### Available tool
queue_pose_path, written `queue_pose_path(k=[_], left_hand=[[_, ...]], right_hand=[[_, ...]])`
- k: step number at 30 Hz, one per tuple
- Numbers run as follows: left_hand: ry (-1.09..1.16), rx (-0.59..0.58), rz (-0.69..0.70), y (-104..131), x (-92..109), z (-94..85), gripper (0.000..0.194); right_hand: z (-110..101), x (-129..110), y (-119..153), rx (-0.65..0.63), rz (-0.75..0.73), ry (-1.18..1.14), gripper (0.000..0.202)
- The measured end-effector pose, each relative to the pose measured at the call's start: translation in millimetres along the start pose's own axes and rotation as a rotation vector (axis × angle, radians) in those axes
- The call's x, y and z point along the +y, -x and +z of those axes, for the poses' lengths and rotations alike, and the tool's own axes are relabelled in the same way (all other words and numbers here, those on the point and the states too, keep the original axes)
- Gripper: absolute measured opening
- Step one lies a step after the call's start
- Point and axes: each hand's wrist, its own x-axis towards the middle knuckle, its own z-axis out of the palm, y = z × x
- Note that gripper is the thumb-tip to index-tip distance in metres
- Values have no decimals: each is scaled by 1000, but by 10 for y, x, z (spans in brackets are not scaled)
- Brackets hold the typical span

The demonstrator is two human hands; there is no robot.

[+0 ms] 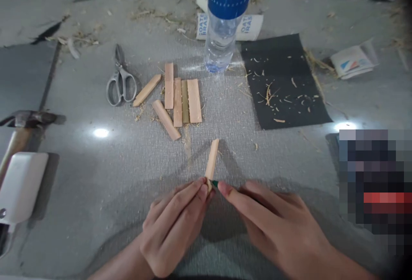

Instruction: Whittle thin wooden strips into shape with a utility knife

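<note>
Near the front middle, my left hand (pixel 180 224) is closed on a pale bamboo strip (pixel 212 158), pinching its near end so that the rest points away from me. My right hand (pixel 273 215) is closed around a slim tool with a dark green tip (pixel 214 183), which meets the strip beside my left fingertips. Most of that tool is hidden inside the hand, so its kind does not show. Beyond my hands lie several cut bamboo strips (pixel 194 100), some side by side, one with a pointed end (pixel 147 90).
Grey scissors (pixel 119 83) lie left of the strips. A hammer (pixel 30 119) and a white power bank (pixel 24 188) are at the left edge. Behind the strips stands a water bottle (pixel 222 27). Black sandpaper (pixel 281 67) with shavings lies right, near a crumpled wrapper (pixel 352 61).
</note>
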Motion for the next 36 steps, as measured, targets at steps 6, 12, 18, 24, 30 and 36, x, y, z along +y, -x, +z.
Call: queue_pose_path(k=[6, 12, 18, 24, 30, 36], left_hand=[[29, 66, -43, 74, -10, 69, 28], [31, 72, -119, 65, -18, 138, 24], [-38, -17, -116, 88, -54, 182, 23], [-171, -212, -179, 87, -79, 238, 1], [-256, -337, -195, 74, -98, 263, 17], [-256, -370, -178, 106, -119, 258, 16]], right_hand=[[0, 0, -71, -2, -23, 83, 45], [-37, -14, -137, 23, 71, 15, 39], [-49, 1, -230, 50, 207, -91, 23], [35, 27, -276, 7, 302, -27, 14], [95, 46, -293, 65, 238, 9, 18], [106, 72, -282, 68, 198, 19, 17]])
